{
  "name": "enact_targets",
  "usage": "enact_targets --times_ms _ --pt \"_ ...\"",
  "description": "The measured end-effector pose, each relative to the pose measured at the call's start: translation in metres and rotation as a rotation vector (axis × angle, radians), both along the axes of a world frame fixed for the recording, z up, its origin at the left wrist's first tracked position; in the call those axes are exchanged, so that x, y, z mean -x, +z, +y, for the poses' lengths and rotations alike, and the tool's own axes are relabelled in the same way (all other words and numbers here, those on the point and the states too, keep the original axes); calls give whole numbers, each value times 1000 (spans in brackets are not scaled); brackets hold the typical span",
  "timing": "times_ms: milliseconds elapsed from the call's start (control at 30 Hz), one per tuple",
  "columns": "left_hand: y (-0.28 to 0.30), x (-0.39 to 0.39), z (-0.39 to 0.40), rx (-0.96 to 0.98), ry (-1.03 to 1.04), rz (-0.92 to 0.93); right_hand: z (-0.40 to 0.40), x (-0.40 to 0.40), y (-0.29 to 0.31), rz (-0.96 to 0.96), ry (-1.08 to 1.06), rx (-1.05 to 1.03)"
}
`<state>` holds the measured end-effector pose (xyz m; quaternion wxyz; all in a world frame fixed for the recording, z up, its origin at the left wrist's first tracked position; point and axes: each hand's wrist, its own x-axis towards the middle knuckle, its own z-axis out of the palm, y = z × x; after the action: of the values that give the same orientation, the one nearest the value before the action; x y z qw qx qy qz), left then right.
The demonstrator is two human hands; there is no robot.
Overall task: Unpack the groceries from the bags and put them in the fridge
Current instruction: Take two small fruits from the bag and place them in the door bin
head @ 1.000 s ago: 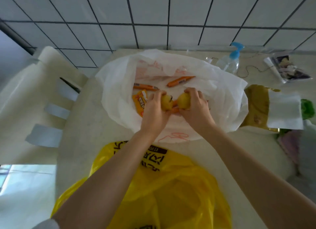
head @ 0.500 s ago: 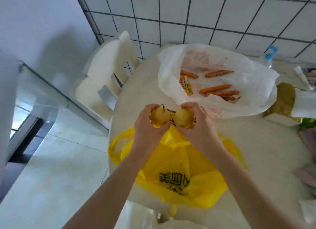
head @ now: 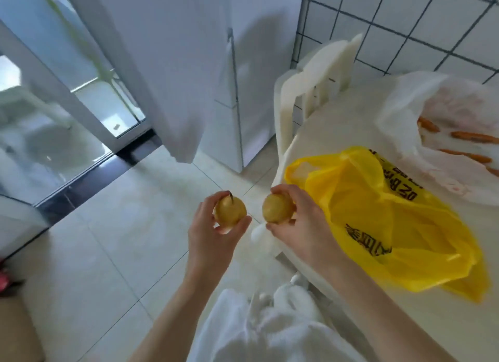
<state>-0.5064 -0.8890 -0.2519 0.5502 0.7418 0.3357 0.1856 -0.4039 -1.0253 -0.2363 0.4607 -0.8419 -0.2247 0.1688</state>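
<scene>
My left hand point(head: 213, 234) curls its fingers and thumb round one yellow pear point(head: 231, 211), stem up, and my right hand point(head: 302, 221) grips a second yellow pear point(head: 277, 208) the same way; the two fruits sit side by side, a little apart, out over the tiled floor point(head: 108, 253) just off the edge of the counter point(head: 351, 124). The fridge point(head: 229, 78), a tall white cabinet with both doors closed, stands ahead and slightly to the left of my hands, upright, its vertical door seam facing me, with floor between it and the pears. My left hand is the nearer of the two to it. On my right the counter carries the slack yellow bag point(head: 391, 221), which lies close beside my right hand, and farther along the white bag point(head: 421, 113), in which orange carrots point(head: 475, 137) show. A white chair point(head: 318, 86) stands between the counter and the fridge. As I judge it, the coming move runs forward and leftward, and since both hands are full, one must be freed to pull a door
</scene>
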Motion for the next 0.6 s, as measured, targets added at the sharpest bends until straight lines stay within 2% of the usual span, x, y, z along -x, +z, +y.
enact_targets --times_ms 333,600 --pt "-16 184 74 -9 354 57 96 128 -5 88 399 99" --pt "-18 225 113 98 615 27 182 155 -5 65 656 118"
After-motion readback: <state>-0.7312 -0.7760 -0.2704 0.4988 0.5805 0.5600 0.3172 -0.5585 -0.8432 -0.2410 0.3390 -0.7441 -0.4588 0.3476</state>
